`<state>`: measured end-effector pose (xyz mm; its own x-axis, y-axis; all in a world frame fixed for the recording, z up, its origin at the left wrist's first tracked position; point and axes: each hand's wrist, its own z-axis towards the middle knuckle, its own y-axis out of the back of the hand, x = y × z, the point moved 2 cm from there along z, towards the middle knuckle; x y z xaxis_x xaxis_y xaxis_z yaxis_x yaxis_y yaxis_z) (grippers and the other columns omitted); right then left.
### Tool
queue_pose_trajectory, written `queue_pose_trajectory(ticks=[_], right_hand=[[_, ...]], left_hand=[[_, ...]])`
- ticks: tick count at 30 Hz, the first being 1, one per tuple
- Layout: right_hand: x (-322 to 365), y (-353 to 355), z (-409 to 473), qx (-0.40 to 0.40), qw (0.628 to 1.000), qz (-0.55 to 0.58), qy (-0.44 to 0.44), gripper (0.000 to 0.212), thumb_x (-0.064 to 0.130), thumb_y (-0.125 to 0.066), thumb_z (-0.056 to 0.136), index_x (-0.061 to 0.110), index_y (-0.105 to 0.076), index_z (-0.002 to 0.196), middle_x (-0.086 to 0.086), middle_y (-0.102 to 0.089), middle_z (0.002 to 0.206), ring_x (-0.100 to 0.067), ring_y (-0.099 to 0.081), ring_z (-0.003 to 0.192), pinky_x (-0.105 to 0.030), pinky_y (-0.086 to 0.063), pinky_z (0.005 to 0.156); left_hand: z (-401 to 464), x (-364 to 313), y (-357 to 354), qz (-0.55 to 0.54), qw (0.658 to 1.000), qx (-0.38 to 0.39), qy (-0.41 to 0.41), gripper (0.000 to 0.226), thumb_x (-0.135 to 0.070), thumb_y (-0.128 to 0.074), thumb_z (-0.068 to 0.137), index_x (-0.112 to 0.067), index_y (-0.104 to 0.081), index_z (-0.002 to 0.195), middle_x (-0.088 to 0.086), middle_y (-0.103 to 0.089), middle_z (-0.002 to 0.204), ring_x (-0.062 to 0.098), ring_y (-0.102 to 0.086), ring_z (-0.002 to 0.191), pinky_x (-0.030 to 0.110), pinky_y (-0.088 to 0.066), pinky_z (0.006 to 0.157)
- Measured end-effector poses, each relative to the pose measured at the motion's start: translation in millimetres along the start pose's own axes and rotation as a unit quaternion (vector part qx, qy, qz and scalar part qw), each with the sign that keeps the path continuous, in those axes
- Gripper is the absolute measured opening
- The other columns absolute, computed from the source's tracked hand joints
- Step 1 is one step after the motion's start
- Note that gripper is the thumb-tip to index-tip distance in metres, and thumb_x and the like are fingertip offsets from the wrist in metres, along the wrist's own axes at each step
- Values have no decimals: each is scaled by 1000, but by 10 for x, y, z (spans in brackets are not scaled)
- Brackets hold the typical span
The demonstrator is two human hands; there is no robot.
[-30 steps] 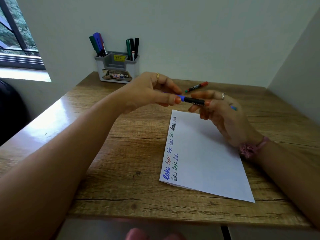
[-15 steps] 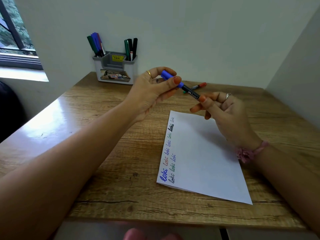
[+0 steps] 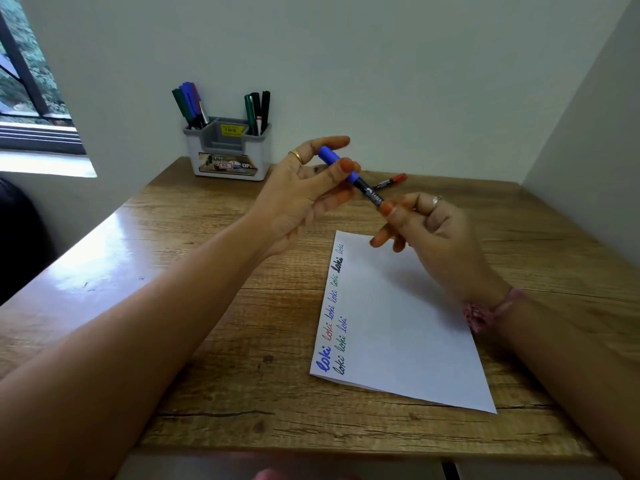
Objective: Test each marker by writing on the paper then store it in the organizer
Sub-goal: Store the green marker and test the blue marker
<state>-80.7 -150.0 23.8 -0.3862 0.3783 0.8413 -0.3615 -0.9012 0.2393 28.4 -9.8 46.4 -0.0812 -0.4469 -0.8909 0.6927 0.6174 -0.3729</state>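
Both hands are raised above the wooden table (image 3: 207, 341) and they hold one blue marker (image 3: 349, 174) between them. The left hand (image 3: 304, 188) pinches the blue cap end between the thumb and the fingers, and the right hand (image 3: 429, 233) pinches the black barrel at its lower end with the thumb and the first fingers, so the marker is tilted, with the cap higher and toward the left. The marker is in the air above the far edge of the paper (image 3: 398, 323), not touching it. The paper lies flat on the table under the right hand, and along its left edge there are rows of the same short word, written in blue, red, green and black. A red marker (image 3: 391, 181) lies on the table behind the hands. The grey organizer (image 3: 227, 152) stands at the back of the table against the wall, with several markers standing upright in its left and right compartments.
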Motion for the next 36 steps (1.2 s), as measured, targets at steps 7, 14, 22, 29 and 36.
queue_pose_trajectory(ticks=[7,14,22,29,36], right_hand=[[-176,99,3,168,935,-311,24,48,55,-55,82,32,-55,123,15,-60,122,2,-53,111,-25,-43,94],[-292,20,-45,281,895,-342,-51,46,56,-52,84,44,-47,128,22,-37,137,1,-32,126,-35,-28,109],[-321,33,-39,292,896,-330,-52,46,57,-51,85,48,-43,130,22,-34,139,2,-28,128,-36,-27,109],[-358,53,-11,297,894,-331,-45,47,61,-50,84,51,-41,130,26,-31,140,7,-24,129,-37,-27,110],[-413,66,7,305,890,-335,-41,48,63,-48,85,53,-37,130,29,-27,141,10,-20,131,-36,-22,111]], left_hand=[[90,-176,317,-47,985,-154,-69,44,-3,-57,86,-8,-44,128,11,-66,96,19,-68,86,28,-57,73],[177,-296,609,71,957,-219,-176,28,-7,-64,86,-19,-51,108,8,-68,92,16,-67,82,31,-57,75],[596,-688,899,120,901,-314,-274,31,-6,-63,86,-16,-49,112,4,-63,92,20,-68,86,33,-57,77],[1058,-952,1063,190,864,-350,-308,31,-10,-63,87,-18,-48,112,3,-61,97,12,-68,86,28,-57,77],[1424,-821,1223,352,830,-333,-276,35,-16,-67,84,-14,-51,115,1,-62,92,14,-65,78,29,-57,75]])
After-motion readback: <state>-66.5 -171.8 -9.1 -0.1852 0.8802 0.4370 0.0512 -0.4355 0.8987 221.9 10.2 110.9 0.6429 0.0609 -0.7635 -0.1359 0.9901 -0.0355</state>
